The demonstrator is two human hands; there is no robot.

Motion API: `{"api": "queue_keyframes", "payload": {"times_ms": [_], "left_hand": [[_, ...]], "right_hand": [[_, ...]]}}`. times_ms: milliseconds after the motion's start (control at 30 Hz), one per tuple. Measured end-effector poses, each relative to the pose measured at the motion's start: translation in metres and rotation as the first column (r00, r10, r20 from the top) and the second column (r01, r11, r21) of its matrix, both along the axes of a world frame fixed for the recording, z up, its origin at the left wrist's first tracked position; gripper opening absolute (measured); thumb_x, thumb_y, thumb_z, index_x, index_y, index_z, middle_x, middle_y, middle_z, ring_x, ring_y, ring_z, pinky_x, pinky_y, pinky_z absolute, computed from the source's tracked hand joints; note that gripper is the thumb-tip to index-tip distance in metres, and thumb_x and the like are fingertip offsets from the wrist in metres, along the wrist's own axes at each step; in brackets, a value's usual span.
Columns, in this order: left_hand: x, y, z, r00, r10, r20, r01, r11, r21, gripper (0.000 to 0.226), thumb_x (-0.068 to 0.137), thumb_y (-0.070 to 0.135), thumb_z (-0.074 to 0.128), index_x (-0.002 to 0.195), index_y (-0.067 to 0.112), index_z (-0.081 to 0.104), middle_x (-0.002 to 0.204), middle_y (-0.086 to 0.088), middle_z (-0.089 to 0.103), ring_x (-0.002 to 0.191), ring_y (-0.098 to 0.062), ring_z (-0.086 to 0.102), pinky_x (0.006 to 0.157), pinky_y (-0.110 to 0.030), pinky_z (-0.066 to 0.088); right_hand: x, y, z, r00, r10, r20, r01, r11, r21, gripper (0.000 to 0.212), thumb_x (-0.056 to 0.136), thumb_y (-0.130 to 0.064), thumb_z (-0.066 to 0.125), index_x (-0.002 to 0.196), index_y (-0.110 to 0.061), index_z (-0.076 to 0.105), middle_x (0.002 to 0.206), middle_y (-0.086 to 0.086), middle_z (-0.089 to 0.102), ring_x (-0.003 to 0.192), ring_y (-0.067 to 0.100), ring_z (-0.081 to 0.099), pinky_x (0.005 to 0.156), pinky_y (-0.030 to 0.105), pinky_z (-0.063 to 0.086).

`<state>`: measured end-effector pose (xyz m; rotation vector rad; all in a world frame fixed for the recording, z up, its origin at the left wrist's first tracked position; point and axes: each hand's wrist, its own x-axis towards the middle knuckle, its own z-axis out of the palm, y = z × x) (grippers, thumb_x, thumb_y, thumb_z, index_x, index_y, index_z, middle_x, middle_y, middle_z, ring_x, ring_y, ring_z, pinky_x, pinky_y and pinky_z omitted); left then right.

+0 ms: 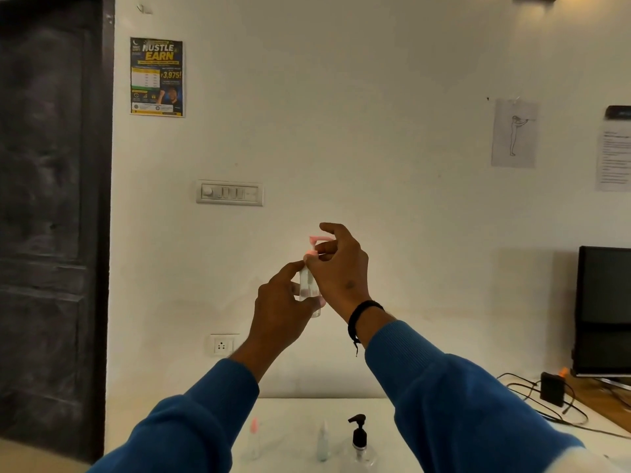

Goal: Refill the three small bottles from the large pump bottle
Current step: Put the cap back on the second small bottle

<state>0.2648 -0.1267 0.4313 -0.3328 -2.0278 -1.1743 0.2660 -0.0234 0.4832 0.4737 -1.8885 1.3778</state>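
The person holds one small clear bottle [309,285] up in the air, in front of the wall and well above the desk [300,409]. The bottle stands upright, with its long side going up and down. The left hand [283,308] has its grip closed around the lower part of the bottle. The right hand [336,264] sits on top, and its fingers pinch the pink pump cap [316,242]. So the cap is straight above the left grip, and the right hand is the one nearer to it. It looks like the right hand is about to twist the cap, but whether on or off cannot be told.

Down on the desk stand two more small bottles, one with a pink top [253,438] and one pale one [322,442]. Just beside the pale one is the large pump bottle [359,438] with a black pump. It is far below both hands, a bit nearer the right arm.
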Motion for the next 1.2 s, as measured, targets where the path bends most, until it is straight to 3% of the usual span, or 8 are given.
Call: {"api": "queue_keyframes", "payload": {"times_ms": [133,267,367,467,600,800,933,1200], "left_hand": [[-0.0012,0.0001,-0.0015,1.000,0.004,0.000,-0.004,1.000,-0.005,0.062,0.082,0.027,0.083,0.138,0.021,0.056,0.114,-0.003,0.072,0.091,-0.011,0.061,0.082,-0.021,0.045],[-0.0047,-0.0005,-0.0017,1.000,0.013,-0.003,-0.013,1.000,-0.011,0.064,0.081,0.026,0.084,0.138,0.022,0.056,0.111,-0.001,0.072,0.089,-0.010,0.061,0.071,-0.007,0.038],[-0.0051,-0.0001,-0.0013,1.000,0.006,-0.012,-0.006,1.000,-0.015,0.063,0.081,0.026,0.084,0.137,0.022,0.056,0.110,-0.001,0.072,0.088,-0.011,0.060,0.070,-0.008,0.040],[-0.0046,0.0011,-0.0017,1.000,0.004,-0.010,-0.004,1.000,-0.011,0.063,0.082,0.028,0.084,0.138,0.022,0.056,0.111,-0.001,0.071,0.087,-0.011,0.061,0.078,-0.018,0.046],[-0.0057,0.0011,-0.0026,1.000,0.018,-0.017,-0.019,1.000,-0.006,0.061,0.083,0.032,0.082,0.137,0.021,0.057,0.110,-0.001,0.073,0.086,-0.011,0.062,0.073,-0.011,0.040],[-0.0038,0.0015,-0.0022,1.000,0.005,-0.016,-0.005,1.000,-0.009,0.062,0.083,0.029,0.083,0.138,0.020,0.056,0.109,-0.002,0.073,0.084,-0.012,0.062,0.075,-0.017,0.047],[-0.0027,0.0017,-0.0009,1.000,-0.001,-0.020,0.000,1.000,-0.011,0.060,0.082,0.030,0.083,0.136,0.021,0.057,0.105,-0.001,0.073,0.083,-0.011,0.062,0.072,-0.015,0.045],[-0.0060,0.0023,-0.0028,1.000,0.008,-0.021,-0.008,1.000,-0.008,0.059,0.082,0.033,0.083,0.134,0.020,0.059,0.106,-0.001,0.073,0.086,-0.014,0.064,0.080,-0.023,0.050]], "right_hand": [[-0.0017,0.0012,-0.0007,1.000,-0.003,0.004,0.003,1.000,-0.006,0.055,0.090,-0.011,0.077,0.139,-0.020,0.054,0.100,-0.003,0.066,0.091,0.011,0.063,0.080,0.010,0.047],[-0.0012,0.0016,-0.0020,1.000,-0.004,-0.003,0.004,1.000,0.000,0.044,0.094,-0.012,0.071,0.136,-0.020,0.060,0.122,0.002,0.069,0.096,0.009,0.062,0.088,0.021,0.052],[-0.0024,0.0011,-0.0044,1.000,-0.003,-0.031,0.003,1.000,0.005,0.041,0.097,-0.009,0.067,0.135,-0.021,0.062,0.129,0.002,0.068,0.099,0.007,0.062,0.095,0.028,0.055],[-0.0046,0.0006,-0.0046,0.999,-0.022,-0.044,0.023,1.000,0.018,0.039,0.097,-0.011,0.068,0.135,-0.021,0.062,0.125,0.001,0.069,0.097,0.006,0.062,0.090,0.020,0.055],[-0.0059,0.0012,-0.0051,0.999,-0.023,-0.048,0.025,0.999,0.040,0.039,0.095,-0.013,0.072,0.131,-0.020,0.062,0.102,-0.007,0.066,0.081,0.004,0.062,0.065,-0.002,0.045],[-0.0048,0.0023,-0.0057,0.998,-0.032,-0.062,0.033,0.999,0.016,0.037,0.092,-0.014,0.075,0.127,-0.020,0.065,0.094,-0.007,0.067,0.077,0.002,0.062,0.073,0.003,0.047],[-0.0042,0.0012,-0.0064,0.998,-0.014,-0.067,0.014,1.000,0.000,0.035,0.094,-0.009,0.071,0.128,-0.019,0.064,0.107,-0.001,0.073,0.090,0.010,0.068,0.086,0.025,0.059],[-0.0069,0.0020,-0.0073,0.998,-0.023,-0.059,0.025,0.999,0.035,0.037,0.092,-0.014,0.075,0.127,-0.023,0.065,0.100,0.000,0.069,0.088,0.012,0.067,0.079,0.015,0.053]]}}
